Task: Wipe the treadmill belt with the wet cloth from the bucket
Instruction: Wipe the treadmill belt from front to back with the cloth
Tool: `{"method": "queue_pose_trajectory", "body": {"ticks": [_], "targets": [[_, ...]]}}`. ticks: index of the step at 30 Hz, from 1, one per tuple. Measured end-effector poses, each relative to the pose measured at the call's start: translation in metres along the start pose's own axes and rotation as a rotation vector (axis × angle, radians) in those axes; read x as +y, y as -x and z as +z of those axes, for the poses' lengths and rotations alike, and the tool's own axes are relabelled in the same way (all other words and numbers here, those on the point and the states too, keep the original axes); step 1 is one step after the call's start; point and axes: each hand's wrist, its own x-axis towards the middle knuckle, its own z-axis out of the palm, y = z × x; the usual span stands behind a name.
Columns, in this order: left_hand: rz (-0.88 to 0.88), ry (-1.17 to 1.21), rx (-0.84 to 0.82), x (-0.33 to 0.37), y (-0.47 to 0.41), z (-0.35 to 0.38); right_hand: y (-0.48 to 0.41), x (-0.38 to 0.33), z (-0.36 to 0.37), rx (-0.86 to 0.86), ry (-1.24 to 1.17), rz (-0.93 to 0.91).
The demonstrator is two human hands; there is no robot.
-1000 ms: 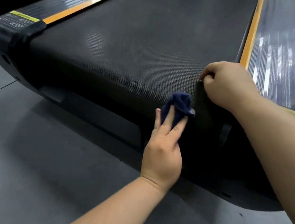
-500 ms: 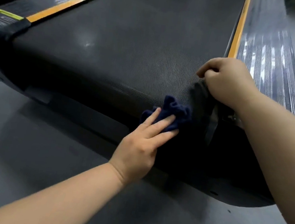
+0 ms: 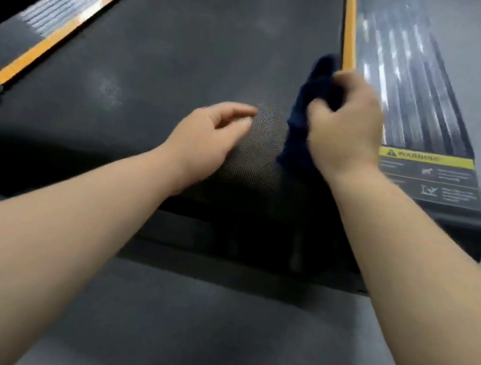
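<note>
The black textured treadmill belt (image 3: 188,60) runs away from me between two orange strips. My right hand (image 3: 345,129) grips the dark blue cloth (image 3: 314,90) over the belt's right edge, and the cloth hangs down on the hand's left side. My left hand (image 3: 208,137) hovers over the belt's near end with relaxed fingers and holds nothing. The bucket is not in view.
The right side rail (image 3: 408,82) is ribbed and shiny, with a yellow warning label (image 3: 425,174) at its near end. The left side rail (image 3: 55,14) carries an orange strip. Grey floor (image 3: 212,333) lies below the treadmill's rear end.
The cloth has passed from my left hand to my right hand and moved up onto the belt's right edge. My left hand has let go and risen over the belt. The view has shifted.
</note>
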Motion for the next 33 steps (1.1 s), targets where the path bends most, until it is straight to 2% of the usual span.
{"method": "queue_pose_trajectory", "body": {"ticks": [1,2,3,5,9,11,17,22,26,29,31,33], "targets": [[0.073,-0.285,-0.060,-0.013,-0.003,-0.003,0.003,0.006,0.005,-0.085,0.358,-0.136],[0.144,-0.501,-0.114,-0.023,-0.004,-0.007,0.007,0.010,0.012,-0.193,0.599,-0.191],[0.198,-0.626,-0.149,-0.032,-0.006,-0.010,0.012,0.012,0.019,-0.271,0.731,-0.204],[0.245,-0.705,-0.181,-0.041,-0.007,-0.014,0.020,0.009,0.028,-0.279,0.782,-0.187],[0.322,-0.793,-0.177,-0.046,-0.006,-0.013,0.057,0.007,0.026,-0.109,0.875,-0.221],[0.328,-0.834,-0.177,-0.050,-0.008,-0.011,0.081,0.006,0.019,-0.047,0.860,-0.236],[0.285,-0.859,-0.166,-0.051,-0.009,-0.009,0.112,-0.004,0.004,-0.081,0.723,-0.323],[0.304,-0.859,-0.119,-0.054,-0.009,-0.007,0.070,0.004,0.027,0.061,0.757,-0.198],[0.306,-0.839,-0.140,-0.055,-0.009,-0.007,0.109,0.014,0.033,0.166,0.670,-0.227],[0.307,-0.854,-0.145,-0.055,-0.008,-0.007,0.153,0.019,0.029,0.134,0.513,-0.181],[0.335,-0.867,-0.119,-0.056,-0.011,-0.008,0.190,0.021,0.033,0.073,0.364,-0.008],[0.349,-0.891,-0.105,-0.057,-0.009,-0.005,0.212,0.021,0.030,0.176,0.125,0.416]]}}
